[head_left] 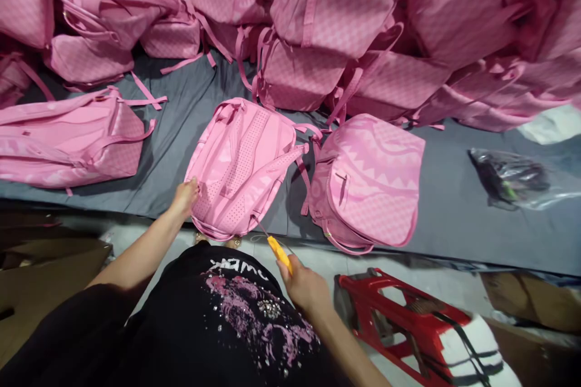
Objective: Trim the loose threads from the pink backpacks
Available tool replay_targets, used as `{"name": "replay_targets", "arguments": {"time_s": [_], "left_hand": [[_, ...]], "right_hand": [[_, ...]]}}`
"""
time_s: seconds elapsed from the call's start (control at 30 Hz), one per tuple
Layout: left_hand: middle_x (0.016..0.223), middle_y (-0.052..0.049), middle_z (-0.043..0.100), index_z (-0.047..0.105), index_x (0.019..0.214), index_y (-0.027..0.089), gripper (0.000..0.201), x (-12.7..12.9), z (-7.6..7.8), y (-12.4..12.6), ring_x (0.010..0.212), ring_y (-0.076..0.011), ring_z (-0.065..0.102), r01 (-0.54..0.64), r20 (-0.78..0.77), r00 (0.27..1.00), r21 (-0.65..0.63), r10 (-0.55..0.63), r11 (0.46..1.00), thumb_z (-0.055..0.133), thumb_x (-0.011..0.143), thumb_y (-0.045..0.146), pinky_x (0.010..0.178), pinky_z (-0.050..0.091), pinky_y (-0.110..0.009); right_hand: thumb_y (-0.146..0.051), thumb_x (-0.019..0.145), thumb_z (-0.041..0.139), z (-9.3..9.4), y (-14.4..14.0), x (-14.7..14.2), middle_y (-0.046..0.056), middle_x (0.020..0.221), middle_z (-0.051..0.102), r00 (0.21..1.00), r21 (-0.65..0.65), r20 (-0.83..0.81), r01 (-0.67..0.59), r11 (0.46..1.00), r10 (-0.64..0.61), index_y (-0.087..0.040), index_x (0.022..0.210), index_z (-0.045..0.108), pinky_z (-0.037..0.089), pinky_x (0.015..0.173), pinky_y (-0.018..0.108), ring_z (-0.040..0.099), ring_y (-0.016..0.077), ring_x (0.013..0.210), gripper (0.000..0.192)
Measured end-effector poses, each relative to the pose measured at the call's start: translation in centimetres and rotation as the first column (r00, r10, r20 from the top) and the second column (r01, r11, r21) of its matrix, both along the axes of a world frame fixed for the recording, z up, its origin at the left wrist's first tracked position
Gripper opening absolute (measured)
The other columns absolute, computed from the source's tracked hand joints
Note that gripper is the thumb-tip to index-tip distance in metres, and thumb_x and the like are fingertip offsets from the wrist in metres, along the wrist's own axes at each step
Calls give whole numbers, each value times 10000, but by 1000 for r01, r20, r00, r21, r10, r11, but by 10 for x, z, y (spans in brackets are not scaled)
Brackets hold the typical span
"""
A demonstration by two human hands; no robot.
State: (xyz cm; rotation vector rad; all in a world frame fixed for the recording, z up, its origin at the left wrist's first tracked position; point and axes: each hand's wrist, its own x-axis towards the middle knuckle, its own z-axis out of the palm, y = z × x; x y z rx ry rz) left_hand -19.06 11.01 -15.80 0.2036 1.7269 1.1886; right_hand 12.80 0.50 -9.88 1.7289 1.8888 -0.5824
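A pink backpack (261,151) lies back panel up on the grey-covered table, its straps and perforated padding showing. My left hand (186,196) grips its lower left edge, fingers closed on the fabric. In my right hand (305,284) is a yellow-handled awl (279,254) with a thin metal shaft. Its tip reaches the backpack's lower right edge, by the base of a strap; whether it goes into the fabric I cannot tell. A thin pale thread or cord curves near the shaft. Just right lies a second pink backpack (376,187), front up, with a zigzag pattern.
Many pink checked backpacks (336,9) are piled along the back of the table (447,199). Another backpack (72,136) lies at left. A clear plastic bag (521,178) with dark contents sits at right. Below the table edge stands a red and white stool (408,314); cardboard (49,278) is at lower left.
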Motion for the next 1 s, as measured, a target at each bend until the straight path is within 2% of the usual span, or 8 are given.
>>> {"name": "replay_targets", "arguments": {"time_s": [0.13,0.23,0.37,0.53,0.67,0.8,0.9,1.0], "left_hand": [[793,-99,609,581,908,107,256,-24,-9,7,729,-160,625,70,296,955,-97,-38,993,421,992,288,713,530,-263],[745,-61,605,579,850,125,230,-24,-16,11,660,-139,607,87,438,897,-53,-55,995,502,963,310,666,533,-236],[724,-46,616,588,821,132,253,-21,-23,12,652,-149,627,119,574,810,39,-120,992,557,933,357,728,562,-282],[897,-100,702,632,1022,126,344,-19,-27,11,877,-204,700,151,687,683,200,-249,968,551,929,447,911,545,-347],[1020,-145,719,588,1228,103,507,-13,-32,12,1042,-260,684,177,726,604,280,-329,944,488,944,511,995,503,-427],[1095,-181,708,533,1323,96,677,-8,-35,14,1120,-301,658,202,740,521,377,-425,904,469,911,629,1034,467,-480],[1071,-190,712,515,1337,80,734,-7,-35,17,1102,-305,668,214,743,506,385,-439,898,403,918,673,1027,472,-482],[1022,-175,723,517,1330,86,741,-6,-36,18,1058,-294,688,208,750,523,348,-404,914,343,929,685,1004,492,-464]], "right_hand": [[-410,1037,344,-40,-11,-23,94,827,747,997,67,-3,81,994,-81,-172,1083,589,412,583,252,737,227,780,344],[-381,1040,341,-59,-8,-37,111,849,742,993,77,-11,115,990,-114,-151,1098,566,417,593,263,737,237,807,327],[-392,1042,326,-70,-3,-47,126,880,740,989,97,-40,142,985,-139,-145,1109,538,404,598,269,735,240,825,332],[-406,1044,326,-70,-4,-47,129,885,739,981,134,-50,192,972,-187,-141,1109,538,365,586,281,728,243,801,345],[-422,1051,289,-61,-10,-41,113,880,737,972,157,-45,237,959,-232,-150,1117,540,343,592,289,720,239,797,376],[-419,1053,274,-53,-11,-39,115,859,737,955,143,-26,295,945,-294,-146,1117,548,306,580,289,717,243,777,392],[-413,1053,264,-47,-11,-35,111,846,737,944,125,-29,329,936,-328,-150,1115,555,287,578,285,716,240,782,396],[-404,1050,261,-38,-29,-24,104,832,736,937,106,-39,349,931,-347,-158,1094,560,282,575,283,712,238,774,390]]}}
